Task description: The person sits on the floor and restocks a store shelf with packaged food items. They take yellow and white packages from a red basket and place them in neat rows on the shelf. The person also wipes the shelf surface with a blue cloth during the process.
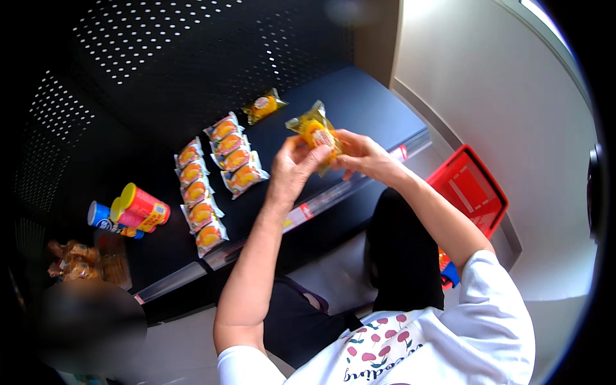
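Both hands hold one small yellow packaged cake in clear film (317,134) above the front part of a dark shelf (337,96). My left hand (296,161) grips its left side, the thumb lying across the front. The fingers of my right hand (361,154) pinch its right, lower side. Behind it on the shelf lies a similar yellow package (263,106). To the left, white-and-orange packaged cakes stand in two rows, a shorter one (236,156) and a longer one (196,195).
Red and blue canisters with lids (144,207) lie on the shelf at the left, near bagged baked goods (77,262). A clear price rail (308,209) edges the shelf. On the floor at right is a red plastic basket (469,187), beside a white wall (491,96).
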